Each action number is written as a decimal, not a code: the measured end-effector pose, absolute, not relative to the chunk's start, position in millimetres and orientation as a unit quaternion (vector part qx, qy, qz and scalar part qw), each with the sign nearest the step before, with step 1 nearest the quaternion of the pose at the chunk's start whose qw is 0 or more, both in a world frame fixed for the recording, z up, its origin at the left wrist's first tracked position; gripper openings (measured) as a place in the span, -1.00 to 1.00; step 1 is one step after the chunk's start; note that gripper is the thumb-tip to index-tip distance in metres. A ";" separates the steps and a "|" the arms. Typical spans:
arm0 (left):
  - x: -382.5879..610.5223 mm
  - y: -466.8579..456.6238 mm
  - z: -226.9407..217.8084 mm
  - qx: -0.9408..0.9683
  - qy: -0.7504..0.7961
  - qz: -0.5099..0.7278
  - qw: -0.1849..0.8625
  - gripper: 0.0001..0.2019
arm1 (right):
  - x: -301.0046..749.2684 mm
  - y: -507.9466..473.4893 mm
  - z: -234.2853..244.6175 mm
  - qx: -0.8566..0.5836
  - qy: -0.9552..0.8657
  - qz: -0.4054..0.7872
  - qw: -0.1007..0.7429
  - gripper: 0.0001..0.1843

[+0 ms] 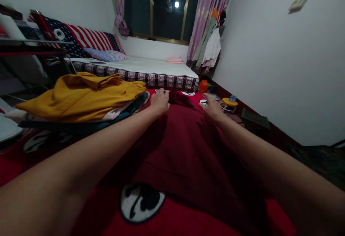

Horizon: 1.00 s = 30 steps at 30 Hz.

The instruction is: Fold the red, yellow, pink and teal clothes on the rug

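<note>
A dark maroon garment, which looks like a sweatshirt, lies spread on a red blanket with round black-and-white patches. My arms reach forward along both its sides. At its far left corner is my left hand, palm down, with the fingers apart. My right hand is just past the far right corner, thumb and fingers spread. Neither hand visibly grips the cloth. The garment's far end, between my hands, looks bunched and blurred. A pile with a mustard-yellow garment on top lies left of my left hand.
Behind is a bed with pillows and a folded pink cloth. A cluttered desk is at the left. Along the right wall are a yellow stool, a dark green stool and hanging clothes.
</note>
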State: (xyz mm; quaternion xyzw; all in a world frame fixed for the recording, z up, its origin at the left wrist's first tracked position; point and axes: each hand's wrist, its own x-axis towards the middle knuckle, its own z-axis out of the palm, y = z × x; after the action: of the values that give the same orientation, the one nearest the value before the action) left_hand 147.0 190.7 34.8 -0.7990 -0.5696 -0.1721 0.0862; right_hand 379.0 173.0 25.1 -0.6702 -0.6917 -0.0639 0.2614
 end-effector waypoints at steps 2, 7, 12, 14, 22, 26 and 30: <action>148.0 177.4 8.3 -0.854 -0.502 -0.132 0.024 -0.39 | 372.8 155.7 2.1 -0.634 -0.743 -0.044 0.210 -0.34; 114.1 150.6 -52.0 -0.875 -0.472 -0.083 -0.069 -0.30 | 405.4 119.2 -52.3 -0.693 -0.720 -0.014 0.047 -0.31; 93.6 138.4 -70.2 -0.857 -0.503 -0.111 -0.019 -0.35 | 418.2 113.2 -56.0 -0.782 -0.623 0.010 0.009 -0.36; 96.0 133.2 -69.6 -0.848 -0.517 -0.111 -0.013 -0.38 | 397.5 110.3 -45.0 -0.813 -0.581 0.014 -0.019 -0.39; 99.7 117.0 -70.3 -0.829 -0.542 -0.135 -0.012 -0.39 | 299.3 72.9 -57.5 -0.754 -0.652 -0.003 0.077 -0.36; 97.2 117.3 -71.8 -0.829 -0.541 -0.144 -0.013 -0.40 | 292.4 65.0 -66.4 -0.743 -0.663 -0.007 0.091 -0.35; 97.1 116.8 -72.5 -0.828 -0.539 -0.157 -0.021 -0.40 | 295.8 65.4 -63.7 -0.742 -0.663 -0.006 0.101 -0.37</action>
State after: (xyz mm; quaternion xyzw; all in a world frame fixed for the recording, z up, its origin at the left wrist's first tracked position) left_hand 97.1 116.8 -72.5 -0.8275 -0.5387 -0.1569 -0.0212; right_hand 295.8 65.4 -63.7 -0.7417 -0.6631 -0.0057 0.1009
